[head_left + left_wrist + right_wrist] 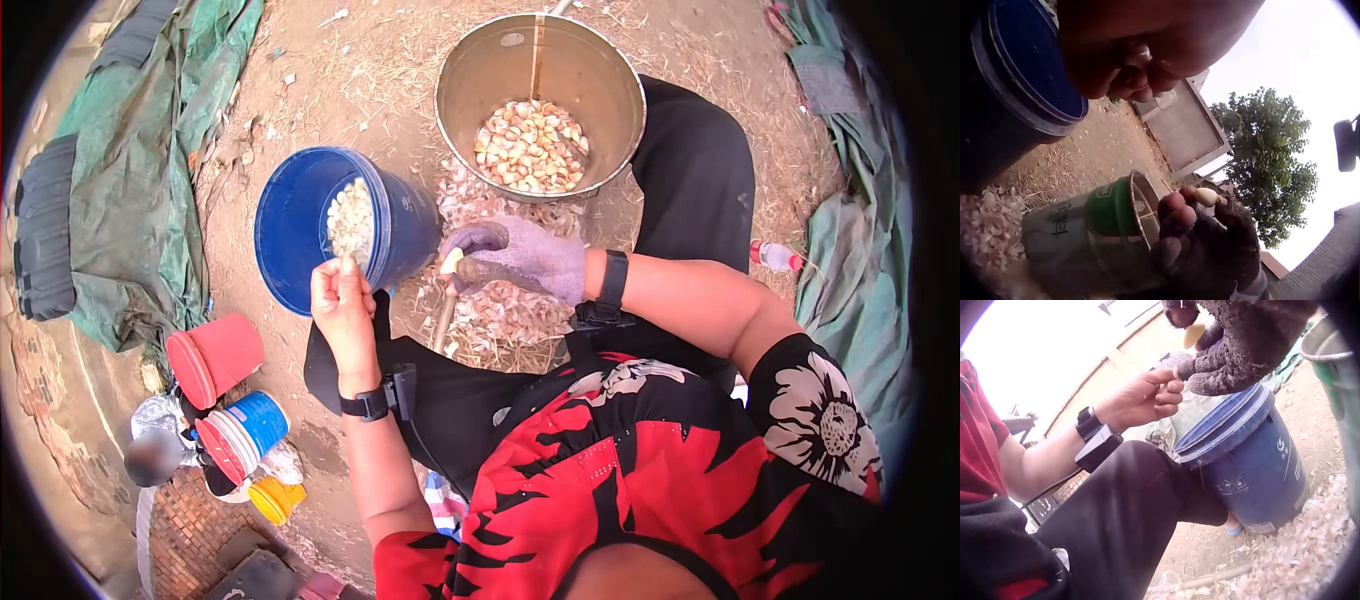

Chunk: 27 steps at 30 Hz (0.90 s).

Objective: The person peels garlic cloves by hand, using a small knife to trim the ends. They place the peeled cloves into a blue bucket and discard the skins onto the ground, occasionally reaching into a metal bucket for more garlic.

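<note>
My bare left hand (342, 300) is by the near rim of the blue bucket (410, 225), thumb and curled fingertips together. I cannot tell if something small sits between those tips. Peeled garlic cloves (350, 220) lie inside that bucket. My right hand (520, 255), in a dirty purple-grey glove, pinches one pale garlic clove (1206, 197) at its fingertips. Below the gloved hand lies a heap of papery garlic skins (505, 315). Beyond it, a large bucket (440, 100), green and pale outside, holds many cloves with pinkish skins (532, 147).
A beige stick or hose (1216, 575) lies on the straw-strewn ground by the skins. To the left are a red bucket (225, 350), a blue one (257, 415) and a yellow one (277, 498). Green tarps (150, 180) line the side. A small bottle (775, 255) lies right.
</note>
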Motion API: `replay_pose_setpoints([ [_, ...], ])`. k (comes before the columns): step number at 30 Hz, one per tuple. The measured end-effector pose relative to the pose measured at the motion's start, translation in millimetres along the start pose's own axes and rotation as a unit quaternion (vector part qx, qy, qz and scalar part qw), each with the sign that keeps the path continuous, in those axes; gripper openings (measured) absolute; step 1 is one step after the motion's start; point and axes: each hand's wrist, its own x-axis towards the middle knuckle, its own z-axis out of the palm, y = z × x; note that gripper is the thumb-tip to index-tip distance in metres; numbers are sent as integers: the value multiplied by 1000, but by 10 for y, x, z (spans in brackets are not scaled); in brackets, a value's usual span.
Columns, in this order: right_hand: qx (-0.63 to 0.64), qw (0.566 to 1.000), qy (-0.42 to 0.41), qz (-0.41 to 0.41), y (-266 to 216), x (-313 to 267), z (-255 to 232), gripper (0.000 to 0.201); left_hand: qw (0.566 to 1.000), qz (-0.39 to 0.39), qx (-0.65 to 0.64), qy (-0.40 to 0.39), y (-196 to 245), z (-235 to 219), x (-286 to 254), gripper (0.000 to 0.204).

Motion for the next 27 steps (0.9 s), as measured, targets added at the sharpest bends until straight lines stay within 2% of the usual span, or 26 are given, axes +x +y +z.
replay_pose_setpoints([
  [1, 4, 1000, 0, -7, -43, -20, 14, 28, 998, 20, 55, 25, 26, -127, 159, 14],
  [2, -20, 1000, -14, -13, -81, -41, 25, 26, 982, 69, 174, 31, 44, -235, 309, 15],
  [3, -44, 998, -27, -21, -117, -65, 34, 24, 949, 117, 289, 37, 54, -305, 445, 18],
  [4, -57, 998, -10, -32, -147, -75, 76, 22, 948, 124, 293, 30, 49, -338, 551, 18],
  [5, -56, 998, -3, -41, -170, -91, 94, 22, 880, 228, 415, 28, 33, -343, 642, 20],
  [6, -102, 993, -9, -52, -188, -117, 108, 21, 787, 327, 523, 25, 42, -293, 704, 23],
  [7, -149, 987, -14, -62, -202, -137, 119, 21, 784, 336, 521, 16, 93, -188, 723, 23],
  [9, -180, 978, -13, -106, -280, -198, 167, 20, 862, 269, 420, -91, 167, 74, 710, 24],
  [10, -196, 976, -18, -94, -409, -267, 198, 20, 911, 186, 346, -129, 269, 306, 663, 23],
  [11, -212, 974, -22, -80, -535, -332, 224, 20, 907, 192, 339, -161, 345, 526, 656, 21],
  [13, -182, 980, -36, -70, -708, -431, 242, 21, 881, 245, 332, -230, 411, 956, 688, 19],
  [15, -176, 972, -13, -155, -730, -485, 248, 20, 872, 198, 316, -318, 465, 1391, 728, 20],
  [17, -199, 973, -42, -108, -1012, -610, 223, 20, 826, 204, 325, -413, 397, 1803, 843, 21],
  [18, -226, 964, -28, -139, -1027, -641, 195, 19, 822, 203, 325, -422, 353, 2007, 904, 21],
  [20, -301, 936, 8, -182, -1081, -710, 158, 17, 727, 232, 351, -543, 232, 2401, 1030, 23],
  [21, -296, 938, 16, -181, -1145, -746, 101, 17, 722, 228, 351, -551, 143, 2589, 1097, 23],
  [22, -415, 850, 66, -319, -1208, -787, 31, 16, 700, 183, 365, -587, 29, 2776, 1174, 25],
  [23, -518, 724, 114, -442, -1258, -827, -38, 15, 674, 137, 377, -620, -101, 2955, 1269, 27],
  [24, -523, 747, 94, -399, -1281, -872, -83, 19, 669, 135, 375, -627, -281, 3131, 1385, 27],
  [25, -523, 749, 102, -394, -1332, -879, -101, 19, 654, 121, 392, -636, -510, 3303, 1502, 31],
  [26, -413, 828, 140, -353, -1388, -886, -115, 22, 638, 109, 407, -645, -718, 3463, 1595, 36],
  [27, -293, 889, 176, -305, -1402, -877, -140, 25, 635, 107, 402, -651, -889, 3606, 1649, 36],
])
